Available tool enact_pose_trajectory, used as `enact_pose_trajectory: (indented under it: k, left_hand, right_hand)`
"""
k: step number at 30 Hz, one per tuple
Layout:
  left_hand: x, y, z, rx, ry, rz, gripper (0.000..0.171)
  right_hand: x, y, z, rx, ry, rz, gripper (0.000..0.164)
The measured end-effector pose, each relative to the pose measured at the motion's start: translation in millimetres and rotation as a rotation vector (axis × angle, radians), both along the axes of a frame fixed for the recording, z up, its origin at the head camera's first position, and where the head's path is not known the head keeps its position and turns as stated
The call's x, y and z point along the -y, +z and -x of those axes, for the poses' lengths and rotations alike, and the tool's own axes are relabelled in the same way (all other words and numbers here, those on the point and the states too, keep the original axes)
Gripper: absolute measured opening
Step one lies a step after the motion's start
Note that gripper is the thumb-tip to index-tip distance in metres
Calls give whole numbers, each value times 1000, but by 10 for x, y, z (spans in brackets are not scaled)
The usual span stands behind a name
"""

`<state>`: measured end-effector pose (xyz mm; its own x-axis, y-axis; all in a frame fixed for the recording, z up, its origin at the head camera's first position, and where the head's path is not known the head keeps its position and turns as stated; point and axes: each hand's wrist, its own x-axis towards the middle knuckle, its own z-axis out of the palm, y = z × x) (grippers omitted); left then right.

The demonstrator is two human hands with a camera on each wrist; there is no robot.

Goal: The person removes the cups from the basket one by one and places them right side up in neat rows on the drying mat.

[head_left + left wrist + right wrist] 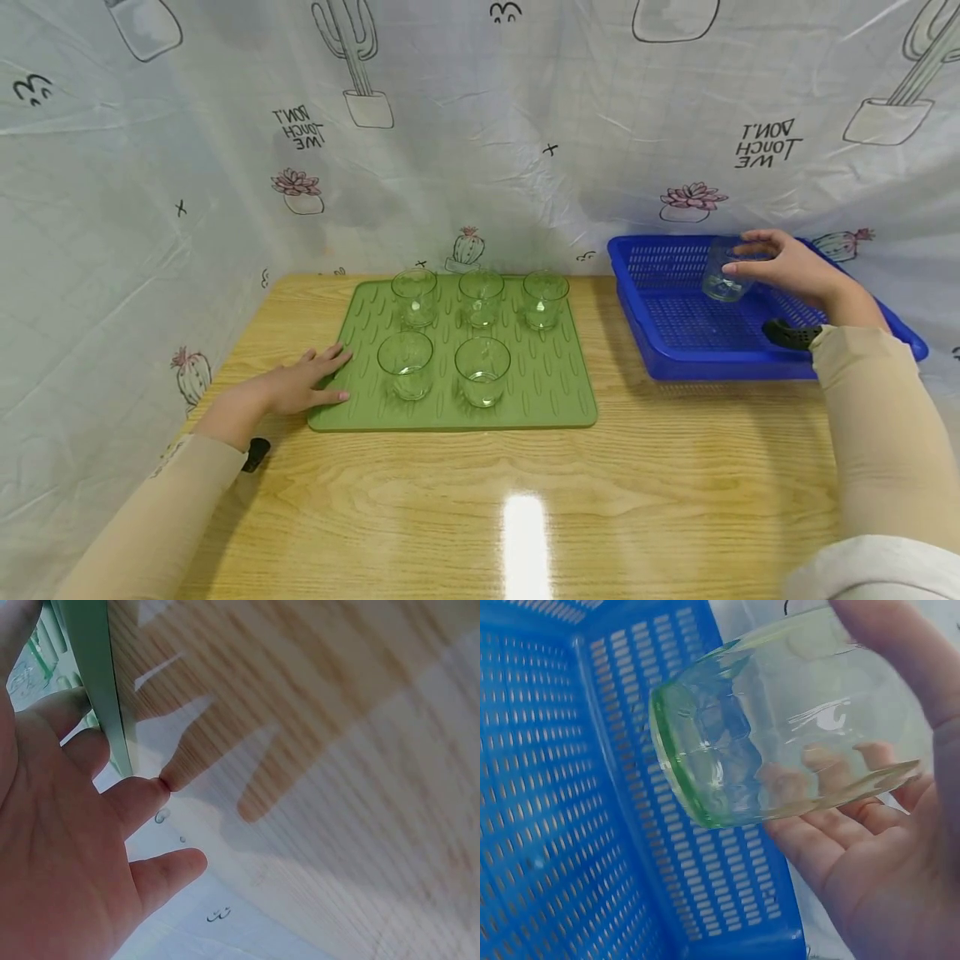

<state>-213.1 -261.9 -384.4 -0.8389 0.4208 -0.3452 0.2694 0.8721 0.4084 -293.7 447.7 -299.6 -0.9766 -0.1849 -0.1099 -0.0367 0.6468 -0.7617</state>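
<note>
My right hand (798,268) grips a clear drinking glass (722,279) over the blue plastic basket (738,364). In the right wrist view the fingers and thumb curl round the glass (727,757) near its rim, its thick greenish base toward the basket. My left hand (296,387) rests at the left edge of a green ridged mat (547,400), fingers spread and fairly straight. Several glasses stand upright on this mat: three along the back, two in front, including a front-left glass (406,367) nearest the left hand.
A wooden table (420,508) carries the mat and, to its right, the basket. Behind and to the left hangs a pale printed curtain (450,150) close to the table's edges. Bright light reflects off the front of the tabletop.
</note>
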Motion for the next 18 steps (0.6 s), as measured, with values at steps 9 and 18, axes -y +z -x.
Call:
enact_pose_trajectory:
  k: [9, 18]
  left_hand:
    - [-5, 7, 1, 0, 5, 1, 90]
    - [-14, 32, -7, 11, 9, 8, 90]
  right_hand:
    - [119, -23, -36, -100, 9, 95, 74]
    - [253, -69, -102, -172, 32, 172, 60]
